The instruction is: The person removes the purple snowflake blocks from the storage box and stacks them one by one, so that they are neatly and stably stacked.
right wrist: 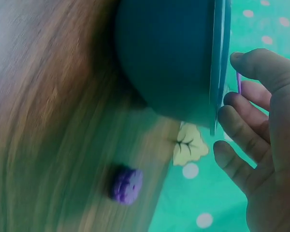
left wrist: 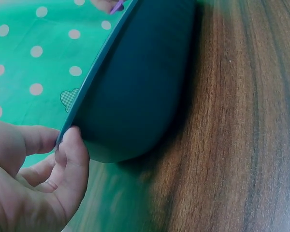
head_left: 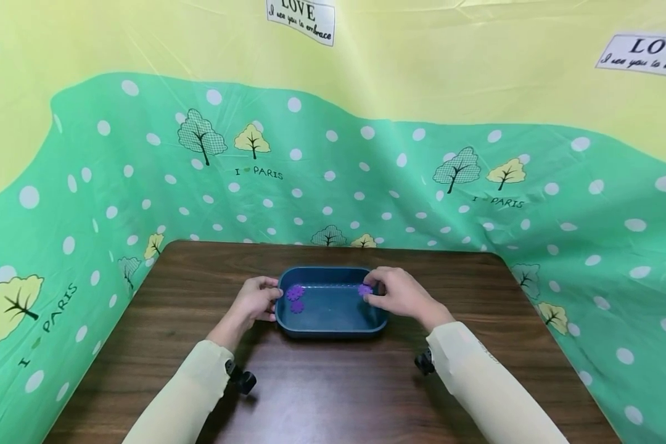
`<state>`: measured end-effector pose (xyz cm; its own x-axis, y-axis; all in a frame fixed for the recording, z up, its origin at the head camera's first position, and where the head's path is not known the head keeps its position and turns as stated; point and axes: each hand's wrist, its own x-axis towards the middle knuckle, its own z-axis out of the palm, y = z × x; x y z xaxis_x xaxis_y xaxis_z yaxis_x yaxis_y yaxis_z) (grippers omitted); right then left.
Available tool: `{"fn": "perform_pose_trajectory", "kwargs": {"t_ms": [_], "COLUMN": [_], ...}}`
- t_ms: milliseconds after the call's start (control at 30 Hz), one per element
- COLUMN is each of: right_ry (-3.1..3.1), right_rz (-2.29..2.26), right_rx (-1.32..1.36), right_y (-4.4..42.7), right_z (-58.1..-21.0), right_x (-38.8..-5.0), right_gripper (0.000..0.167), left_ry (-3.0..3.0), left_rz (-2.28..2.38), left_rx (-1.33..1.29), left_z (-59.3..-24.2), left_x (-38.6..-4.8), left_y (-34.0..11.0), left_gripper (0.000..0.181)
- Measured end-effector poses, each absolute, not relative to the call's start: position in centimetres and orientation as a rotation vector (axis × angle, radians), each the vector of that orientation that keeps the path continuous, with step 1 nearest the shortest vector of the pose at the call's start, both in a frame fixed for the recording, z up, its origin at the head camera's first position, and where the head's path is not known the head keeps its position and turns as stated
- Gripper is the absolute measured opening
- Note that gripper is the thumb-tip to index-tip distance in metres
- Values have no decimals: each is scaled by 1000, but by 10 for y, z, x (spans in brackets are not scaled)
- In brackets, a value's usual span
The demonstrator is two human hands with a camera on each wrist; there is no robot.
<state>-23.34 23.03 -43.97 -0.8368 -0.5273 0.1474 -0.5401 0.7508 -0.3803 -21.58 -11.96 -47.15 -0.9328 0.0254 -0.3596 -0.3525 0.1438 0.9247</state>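
- A dark blue tray (head_left: 330, 311) with rounded corners sits level near the middle of the wooden table (head_left: 333, 382), its long sides running left to right.
- At its left end I can see the person's left hand (head_left: 257, 300) grasping the rim, the thumb on one side of the wall and bent fingers on the other.
- The right hand (head_left: 402, 293) is at the tray's right end, pinching a purple flower piece (head_left: 365, 289) between thumb and fingertip; seen from that wrist, the piece is a thin edge standing just past the rim. Whether it touches the tray I can't tell.
- The other fingers of that hand are spread and gently bent.
- Inside the tray, at the left end, lie a larger purple flower (head_left: 295, 292) and, just on its near side, a smaller purple flower (head_left: 296, 306). I can't make out whether those two touch.
- Off the tray's right end, apart from it on the table, is a short purple stack (right wrist: 127, 186) with scalloped edges, showing only from the right wrist.
- Both arms come in from the near side in pale sleeves (head_left: 488, 382), with a small black device (head_left: 246, 382) at each cuff.
- Behind the table's far edge and round its sides hangs a yellow and green cloth (head_left: 366, 197), printed with pale dots, trees and lettering.
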Motion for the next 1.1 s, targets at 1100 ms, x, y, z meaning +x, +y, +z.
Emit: {"fn": "perform_pose_trajectory", "kwargs": {"t_ms": [1100], "right_ry": [-3074], "right_rz": [537], "right_rx": [485], "right_y": [312], "right_z": [-475], "right_x": [-235], "right_gripper": [31], "left_ry": [2104], "left_rz": [1889], "left_rx": [-320], "left_z": [-474], "left_x": [-216], "left_y": [-120], "left_gripper": [37]}}
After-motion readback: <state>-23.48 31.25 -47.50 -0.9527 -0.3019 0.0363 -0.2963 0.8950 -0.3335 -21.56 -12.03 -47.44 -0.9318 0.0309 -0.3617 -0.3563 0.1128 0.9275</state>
